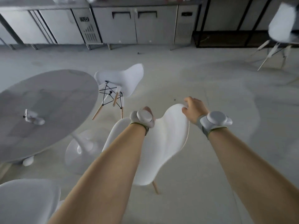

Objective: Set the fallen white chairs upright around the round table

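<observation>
White near chair (165, 143): its moulded plastic shell is standing between the two forearms, just beside the round table's base, with one wooden leg (155, 187) showing beneath it on the floor.
Right hand (193, 109): it is curling over the top edge of the near chair's back, fingers and thumb clamping onto the rim.
Left hand (146, 113): it is resting at the other side of the same chair, but a wrist device is hiding most of it, so whether the fingers are closing on the shell cannot be told.
Wrist devices: a rounded pale unit (216, 119) is sitting strapped on the right wrist, and a matching one (143, 118) on the left.
Fallen chair (120, 81): it is lying on its side on the floor just beyond the table's edge, its wooden legs and black wire bracing pointing toward the camera.
Round table (53, 97): its grey top is filling the left of the view on a white pedestal base (80, 151); a small white object (33, 118), too blurred to identify, is lying on it.
Third chair (24, 201): part of a white shell is showing at the lower left corner, near the table.
Far chair (281, 28): it is standing on its legs at the upper right, well apart from the table, and blurred.
Background: steel cabinets (123, 25) are lining the far wall.
Floor (210, 78): pale grey and smooth.
</observation>
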{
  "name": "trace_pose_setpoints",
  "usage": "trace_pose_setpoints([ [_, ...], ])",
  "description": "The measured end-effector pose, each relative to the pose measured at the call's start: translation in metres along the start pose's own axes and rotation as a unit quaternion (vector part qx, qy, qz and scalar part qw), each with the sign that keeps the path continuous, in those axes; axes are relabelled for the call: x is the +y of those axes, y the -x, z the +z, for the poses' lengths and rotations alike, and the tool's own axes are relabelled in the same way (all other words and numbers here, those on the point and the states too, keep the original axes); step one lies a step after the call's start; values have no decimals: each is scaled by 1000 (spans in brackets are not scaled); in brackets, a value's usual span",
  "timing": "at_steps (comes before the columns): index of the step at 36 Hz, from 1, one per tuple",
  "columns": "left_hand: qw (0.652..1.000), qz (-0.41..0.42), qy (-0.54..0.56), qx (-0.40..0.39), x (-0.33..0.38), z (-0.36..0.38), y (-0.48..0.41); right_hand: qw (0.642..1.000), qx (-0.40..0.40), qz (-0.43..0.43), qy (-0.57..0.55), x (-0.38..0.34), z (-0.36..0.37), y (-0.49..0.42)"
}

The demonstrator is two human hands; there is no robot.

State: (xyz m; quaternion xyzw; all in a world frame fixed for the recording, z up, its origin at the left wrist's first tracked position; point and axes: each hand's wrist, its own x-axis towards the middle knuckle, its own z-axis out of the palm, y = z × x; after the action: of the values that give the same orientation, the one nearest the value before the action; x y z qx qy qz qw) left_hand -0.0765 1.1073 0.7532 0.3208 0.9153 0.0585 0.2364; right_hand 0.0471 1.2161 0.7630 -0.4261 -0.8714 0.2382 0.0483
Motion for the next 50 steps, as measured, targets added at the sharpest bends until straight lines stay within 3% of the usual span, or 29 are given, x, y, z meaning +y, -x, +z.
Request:
trace_pose_setpoints([
  [6,989,102,-26,102,34,-92,7,997,-6,-8,70,-45,-88,-13],
  [10,982,120,-49,135,44,-139,6,993,-17,-16,111,-65,-128,-26],
  [14,965,158,-67,199,60,-189,17,986,42,-43,158,-83,-174,-35],
  [22,946,181,-111,246,104,-228,19,980,56,-48,186,-80,-232,-42],
  [35,924,157,-98,336,263,-227,-14,976,166,-107,92,31,-328,-93],
  [42,931,126,-77,334,336,-237,-43,977,154,-130,76,62,-378,-146],
  [50,940,93,-65,322,365,-259,-110,972,142,-174,71,63,-386,-235],
])
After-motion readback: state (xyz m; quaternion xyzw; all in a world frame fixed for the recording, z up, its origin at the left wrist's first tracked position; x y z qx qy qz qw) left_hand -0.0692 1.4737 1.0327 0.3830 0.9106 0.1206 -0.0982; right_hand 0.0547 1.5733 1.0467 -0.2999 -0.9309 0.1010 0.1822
